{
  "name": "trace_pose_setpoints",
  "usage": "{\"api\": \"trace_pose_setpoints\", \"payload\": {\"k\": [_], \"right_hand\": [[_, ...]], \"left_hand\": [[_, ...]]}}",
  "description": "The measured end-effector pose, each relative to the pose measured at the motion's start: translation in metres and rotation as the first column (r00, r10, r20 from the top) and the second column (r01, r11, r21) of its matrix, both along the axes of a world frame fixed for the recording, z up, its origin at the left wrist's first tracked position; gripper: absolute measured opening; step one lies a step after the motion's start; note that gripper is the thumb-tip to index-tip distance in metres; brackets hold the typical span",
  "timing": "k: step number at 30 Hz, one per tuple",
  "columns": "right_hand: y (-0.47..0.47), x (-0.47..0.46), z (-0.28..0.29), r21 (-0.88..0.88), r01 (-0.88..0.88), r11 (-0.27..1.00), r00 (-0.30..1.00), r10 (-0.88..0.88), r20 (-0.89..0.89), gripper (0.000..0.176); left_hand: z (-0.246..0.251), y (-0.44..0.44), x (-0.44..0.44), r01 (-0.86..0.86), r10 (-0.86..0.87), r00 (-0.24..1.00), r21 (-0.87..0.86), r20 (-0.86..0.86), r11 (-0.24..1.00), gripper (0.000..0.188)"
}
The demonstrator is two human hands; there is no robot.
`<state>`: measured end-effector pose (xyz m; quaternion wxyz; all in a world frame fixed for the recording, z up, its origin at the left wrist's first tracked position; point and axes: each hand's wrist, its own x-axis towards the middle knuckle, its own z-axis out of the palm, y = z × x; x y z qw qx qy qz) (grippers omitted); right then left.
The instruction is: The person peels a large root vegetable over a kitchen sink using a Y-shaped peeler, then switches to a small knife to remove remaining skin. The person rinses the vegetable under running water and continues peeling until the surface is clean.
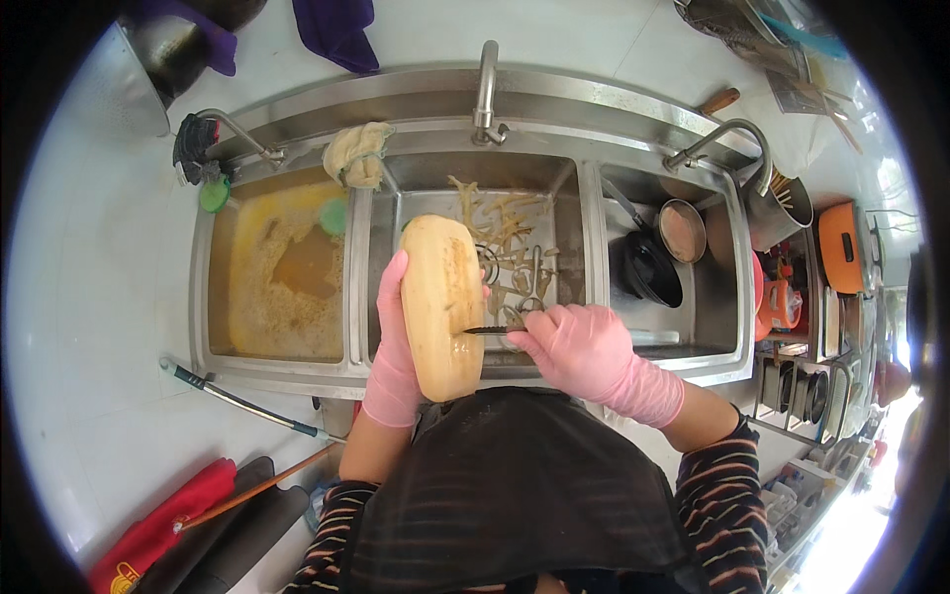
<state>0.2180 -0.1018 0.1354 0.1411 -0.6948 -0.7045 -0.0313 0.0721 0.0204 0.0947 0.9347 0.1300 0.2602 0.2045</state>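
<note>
My left hand [393, 338], in a pink glove, holds a large, pale, peeled gourd-like vegetable [441, 312] lengthwise over the middle sink, its near end close to my dark apron. My right hand [579, 353], gloved in pink too, is closed around a small tool with a dark serrated blade [493, 330], perhaps a peeler. The blade's tip touches the right side of the vegetable, beside a rough brownish patch. Under them, long peelings [512, 215] lie scattered across the bottom of the middle sink [586, 260]. My left fingertips show at the vegetable's right edge.
Yellowish, foamy water [289, 297] fills the left sink, with a green round thing in it. A beige cloth [360, 154] hangs on the divider. The right sink holds a black pan [649, 271] and a metal bowl [681, 232]. A faucet [486, 89] stands behind the middle sink.
</note>
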Motion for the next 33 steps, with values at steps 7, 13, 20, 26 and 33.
{"api": "trace_pose_setpoints", "payload": {"k": [7,13,20,26,33], "right_hand": [[0.004,0.008,-0.005,-0.053,0.072,0.996,0.997,-0.072,0.006,0.028],[0.009,0.013,-0.008,0.126,0.202,0.971,0.979,-0.204,0.009,0.023],[0.006,0.015,-0.004,0.082,0.040,0.996,0.999,-0.040,0.007,0.028],[-0.002,0.023,-0.018,-0.096,0.107,0.990,0.994,-0.103,0.044,0.031],[-0.003,0.026,-0.023,0.136,0.238,0.962,0.965,-0.250,0.080,0.029]], "left_hand": [[-0.004,0.004,0.003,0.081,-0.082,0.995,0.021,0.049,0.996,0.063],[-0.012,0.005,0.005,0.113,-0.111,0.991,-0.021,0.077,0.993,0.065],[-0.014,0.007,0.010,0.084,-0.083,0.996,-0.008,0.040,0.996,0.064],[-0.012,0.005,0.015,0.149,-0.147,0.988,0.037,-0.037,0.988,0.062],[-0.013,0.007,0.019,0.161,-0.161,0.987,0.007,0.017,0.987,0.064]]}}
